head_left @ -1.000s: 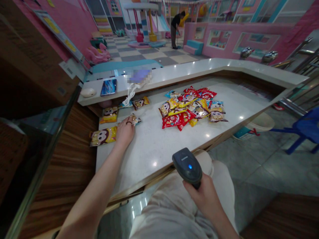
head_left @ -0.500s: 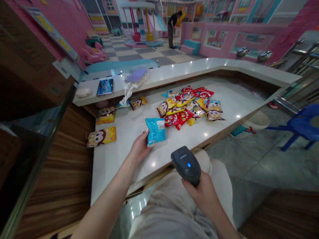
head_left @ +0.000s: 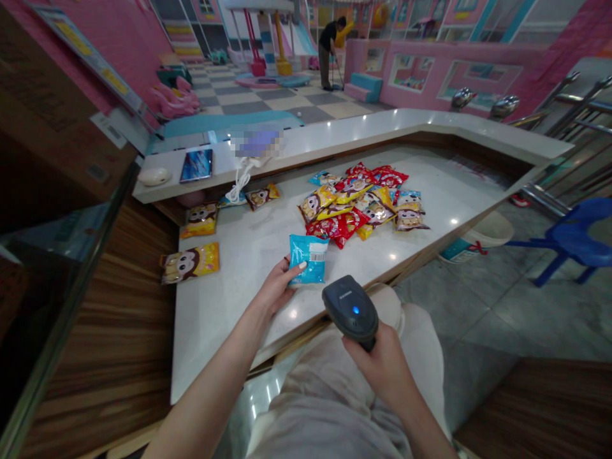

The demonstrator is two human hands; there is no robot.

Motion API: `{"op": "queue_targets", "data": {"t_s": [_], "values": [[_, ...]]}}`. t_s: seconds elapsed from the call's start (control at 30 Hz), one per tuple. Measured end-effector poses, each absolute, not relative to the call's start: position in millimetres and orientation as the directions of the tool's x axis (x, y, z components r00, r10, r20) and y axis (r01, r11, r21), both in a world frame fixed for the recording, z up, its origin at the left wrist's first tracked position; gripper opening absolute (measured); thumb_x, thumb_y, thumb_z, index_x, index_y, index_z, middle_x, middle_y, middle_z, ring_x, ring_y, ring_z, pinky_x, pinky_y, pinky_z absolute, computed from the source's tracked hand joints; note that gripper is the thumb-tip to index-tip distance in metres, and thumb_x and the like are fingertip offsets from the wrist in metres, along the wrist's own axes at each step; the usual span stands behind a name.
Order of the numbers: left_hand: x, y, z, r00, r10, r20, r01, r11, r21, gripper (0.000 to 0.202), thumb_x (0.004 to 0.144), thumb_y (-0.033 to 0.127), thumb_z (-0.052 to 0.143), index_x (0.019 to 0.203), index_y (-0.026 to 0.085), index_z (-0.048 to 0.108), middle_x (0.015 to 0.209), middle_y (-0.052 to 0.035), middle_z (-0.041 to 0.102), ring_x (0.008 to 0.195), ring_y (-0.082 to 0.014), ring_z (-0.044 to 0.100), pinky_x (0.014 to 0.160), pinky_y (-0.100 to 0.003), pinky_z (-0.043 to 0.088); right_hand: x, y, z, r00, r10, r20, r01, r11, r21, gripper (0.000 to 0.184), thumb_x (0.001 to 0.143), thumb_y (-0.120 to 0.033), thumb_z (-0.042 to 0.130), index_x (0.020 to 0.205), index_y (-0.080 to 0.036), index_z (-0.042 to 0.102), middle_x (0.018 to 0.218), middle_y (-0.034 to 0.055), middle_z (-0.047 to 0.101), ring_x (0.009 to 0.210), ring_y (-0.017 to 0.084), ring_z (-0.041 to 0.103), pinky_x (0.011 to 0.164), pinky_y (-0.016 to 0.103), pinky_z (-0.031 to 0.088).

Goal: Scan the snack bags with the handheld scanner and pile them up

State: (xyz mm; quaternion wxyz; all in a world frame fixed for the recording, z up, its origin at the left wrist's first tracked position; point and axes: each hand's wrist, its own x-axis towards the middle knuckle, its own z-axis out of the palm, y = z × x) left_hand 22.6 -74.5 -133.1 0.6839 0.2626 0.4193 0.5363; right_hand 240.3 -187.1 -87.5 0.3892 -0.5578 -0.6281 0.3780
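Note:
My left hand [head_left: 280,285] grips a blue snack packet [head_left: 313,262] by its left side, thumb across the front, over the white counter [head_left: 229,299]. A barcode label on the packet faces up. In my right hand [head_left: 382,360] is a dark handheld barcode scanner [head_left: 350,309], its blue light lit and its head close to the packet's lower right. Behind the packet lies a pile of red, yellow and blue snack packets [head_left: 356,201]. Several more lie at the left, among them a yellow packet [head_left: 191,262] near the counter's left edge.
On the raised ledge [head_left: 335,137] are a phone [head_left: 197,166], a white oval object [head_left: 154,176] and a blurred purple item with a white cable [head_left: 243,178]. A white bucket [head_left: 482,233] and blue stool [head_left: 574,236] stand right. Beyond, a person [head_left: 328,54] bends over a long-handled tool.
The blue packet has shifted slightly right and tilted, so its barcode shows more plainly. My left thumb now lies over its front. The scanner has moved slightly left in view.

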Motion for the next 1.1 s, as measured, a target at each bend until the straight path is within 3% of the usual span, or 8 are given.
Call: {"op": "queue_targets", "data": {"t_s": [0.67,0.87,0.97,1.03,1.1], "values": [[22.7,-74.3,-132.4,0.096,0.953,-0.288,-0.482,0.298,0.824,0.042,0.068,0.023,0.086,0.105,0.017,0.068,0.095,-0.0042,0.077,0.079,-0.0164,0.072,0.082,-0.029,0.057,241.3,-190.5,-87.9,-0.073,0.995,0.064,0.402,0.089,-0.911,0.011,0.074,-0.022,0.061,0.080,-0.016,0.068,0.072,0.0032,0.072,0.066,0.020,0.064,0.062,0.026,0.049],[24.4,-70.2,-131.2,0.003,0.958,-0.288,-0.506,0.250,0.825,0.038,0.074,0.030,0.077,0.108,0.017,0.069,0.101,-0.0054,0.076,0.084,-0.0188,0.072,0.078,-0.028,0.056,249.2,-194.5,-85.3,-0.047,0.997,0.063,0.409,0.077,-0.909,0.007,0.074,-0.021,0.061,0.075,-0.017,0.067,0.067,0.0013,0.069,0.063,0.019,0.062,0.059,0.024,0.047],[29.4,-61.0,-118.4,-0.085,0.988,-0.130,-0.350,0.092,0.932,0.044,0.079,0.038,0.073,0.117,0.018,0.067,0.113,-0.0066,0.074,0.097,-0.0217,0.070,0.087,-0.031,0.054,255.1,-195.6,-83.4,-0.032,0.997,0.076,0.409,0.082,-0.909,0.007,0.075,-0.021,0.061,0.076,-0.017,0.067,0.066,0.0006,0.068,0.063,0.019,0.062,0.058,0.024,0.046],[34.8,-47.8,-104.3,-0.115,0.990,0.085,-0.139,-0.100,0.985,0.048,0.083,0.043,0.070,0.125,0.020,0.064,0.122,-0.0071,0.071,0.110,-0.0242,0.066,0.097,-0.034,0.050,258.1,-196.1,-83.0,-0.019,0.997,0.078,0.413,0.079,-0.907,0.008,0.077,-0.022,0.061,0.077,-0.017,0.067,0.066,0.0007,0.068,0.063,0.019,0.062,0.058,0.023,0.046],[42.3,-27.2,-89.1,-0.102,0.943,0.316,0.125,-0.303,0.945,0.050,0.088,0.043,0.065,0.132,0.021,0.060,0.131,-0.0078,0.066,0.122,-0.0259,0.060,0.107,-0.038,0.043,259.9,-196.6,-83.3,-0.011,0.997,0.079,0.417,0.076,-0.906,0.009,0.077,-0.023,0.061,0.078,-0.016,0.067,0.066,0.0009,0.068,0.063,0.019,0.062,0.058,0.023,0.046]]}}
